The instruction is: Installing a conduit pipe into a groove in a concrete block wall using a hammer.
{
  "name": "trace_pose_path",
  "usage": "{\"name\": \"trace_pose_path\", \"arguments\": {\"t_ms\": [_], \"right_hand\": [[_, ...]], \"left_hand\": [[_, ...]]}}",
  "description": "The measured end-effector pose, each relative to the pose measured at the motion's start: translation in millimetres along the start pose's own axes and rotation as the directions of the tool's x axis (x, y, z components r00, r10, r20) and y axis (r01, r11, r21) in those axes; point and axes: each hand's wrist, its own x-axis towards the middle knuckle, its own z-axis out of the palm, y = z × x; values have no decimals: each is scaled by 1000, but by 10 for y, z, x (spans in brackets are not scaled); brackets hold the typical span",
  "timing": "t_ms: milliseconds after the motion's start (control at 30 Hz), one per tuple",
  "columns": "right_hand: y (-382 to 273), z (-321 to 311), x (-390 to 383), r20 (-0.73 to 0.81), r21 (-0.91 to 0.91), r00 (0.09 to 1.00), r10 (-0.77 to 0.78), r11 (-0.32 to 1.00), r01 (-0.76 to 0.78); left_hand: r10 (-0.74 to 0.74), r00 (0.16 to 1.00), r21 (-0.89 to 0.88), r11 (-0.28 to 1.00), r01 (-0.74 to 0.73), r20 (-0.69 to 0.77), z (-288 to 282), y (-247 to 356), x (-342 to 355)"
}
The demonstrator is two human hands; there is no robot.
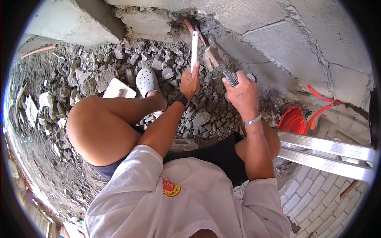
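My left hand (190, 82) is closed around the lower end of a narrow white stick (194, 49) with a small dark mark near its top. The stick stands almost upright in front of reddish-orange tubes (189, 26) that come out of a broken gap in the wall. To its right, my right hand (243, 94) grips a tool with a dark ribbed shaft (230, 77). A dusty tan forked piece (211, 57) sits at the shaft's far end; I cannot tell if it is the tool's head. My fingers hide the tool's rear part.
Broken stones (200, 118) cover the ground around my light clog (147, 80). The grey block wall (274, 43) rises ahead. At right are a coil of red tubing (293, 120) and an aluminium ladder (325, 152) over pavers (313, 194). A pale slab (119, 89) lies left of the clog.
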Motion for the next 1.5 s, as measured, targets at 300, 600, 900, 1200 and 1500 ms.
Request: {"name": "trace_pose_path", "arguments": {"t_ms": [300, 600, 900, 1200, 1500], "right_hand": [[-69, 25, -202, -125, 144, 988, -94, 983, 111], [-166, 16, -218, -82, 188, 993, -82, 977, 96], [-465, -62, -4, -223, 181, 935, -277, 930, 319], [-366, 46, 456, 3, -183, 994, -107, 977, 106], [-441, -4, 446, -103, -3, 965, -243, 970, 244]], "left_hand": [[63, 997, -161, 985, -55, 46, 150, 130, -128], [180, 973, 286, 934, -215, 143, 110, -51, -98], [442, 873, 45, 887, -460, 208, 47, -153, 78], [-63, 986, -61, 995, 73, 153, 170, 354, -107], [-51, 976, 33, 998, 45, 211, 180, 405, -114]]}}
